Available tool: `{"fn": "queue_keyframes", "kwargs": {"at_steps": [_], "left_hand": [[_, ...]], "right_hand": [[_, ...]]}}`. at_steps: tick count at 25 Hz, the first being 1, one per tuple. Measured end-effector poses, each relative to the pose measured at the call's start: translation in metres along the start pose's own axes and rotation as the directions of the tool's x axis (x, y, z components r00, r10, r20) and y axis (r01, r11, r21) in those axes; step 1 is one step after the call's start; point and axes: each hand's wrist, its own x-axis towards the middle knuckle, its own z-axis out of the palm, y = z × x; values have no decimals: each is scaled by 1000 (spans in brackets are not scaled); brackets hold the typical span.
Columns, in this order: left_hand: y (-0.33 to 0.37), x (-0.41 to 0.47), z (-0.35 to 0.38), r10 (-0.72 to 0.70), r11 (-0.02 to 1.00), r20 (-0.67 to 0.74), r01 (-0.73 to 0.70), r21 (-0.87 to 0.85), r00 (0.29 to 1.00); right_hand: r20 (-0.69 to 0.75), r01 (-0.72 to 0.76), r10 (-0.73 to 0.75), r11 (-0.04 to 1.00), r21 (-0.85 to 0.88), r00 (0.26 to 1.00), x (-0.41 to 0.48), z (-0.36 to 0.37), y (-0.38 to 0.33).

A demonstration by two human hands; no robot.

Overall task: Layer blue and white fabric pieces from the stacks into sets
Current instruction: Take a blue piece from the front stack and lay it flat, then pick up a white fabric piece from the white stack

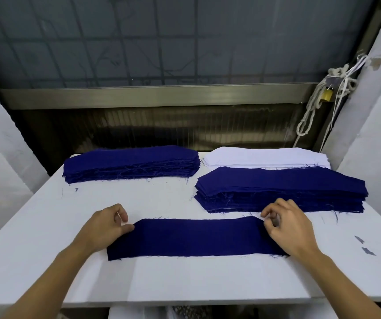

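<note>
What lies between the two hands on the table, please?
In the head view, one flat blue fabric piece spans the white table from the left hand to the right hand.

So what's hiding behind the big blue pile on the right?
A white fabric stack sits behind the right blue stack. Its near edge is covered by the blue, so how far forward it reaches can't be seen.
</note>
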Motion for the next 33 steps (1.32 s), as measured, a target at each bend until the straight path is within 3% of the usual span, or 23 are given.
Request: {"fn": "queue_keyframes", "kwargs": {"at_steps": [2,4,8,13,20,26,30,33], "left_hand": [[18,16,-19,18,988,69,-28,149,997],[46,34,-34,83,979,64,-93,182,994],[118,77,-41,257,964,46,-259,64,965],[196,137,-15,334,942,50,-331,-59,941],[245,212,56,274,962,83,-273,-24,958],[257,250,100,211,973,53,-215,86,976],[264,258,112,164,986,-32,-163,42,986],[267,258,114,193,978,-63,-186,98,979]], "right_hand": [[-53,14,-14,1000,2,998,16,-11,-4],[-95,3,0,999,33,996,42,-23,-10],[-80,-61,73,988,139,994,109,-37,-15],[107,-124,111,984,124,988,180,-24,-5],[262,-133,135,991,-26,956,239,18,15],[255,-61,82,994,-91,963,263,47,24],[215,-48,65,995,-86,974,268,56,32],[196,-41,57,995,-87,979,268,59,34]]}}
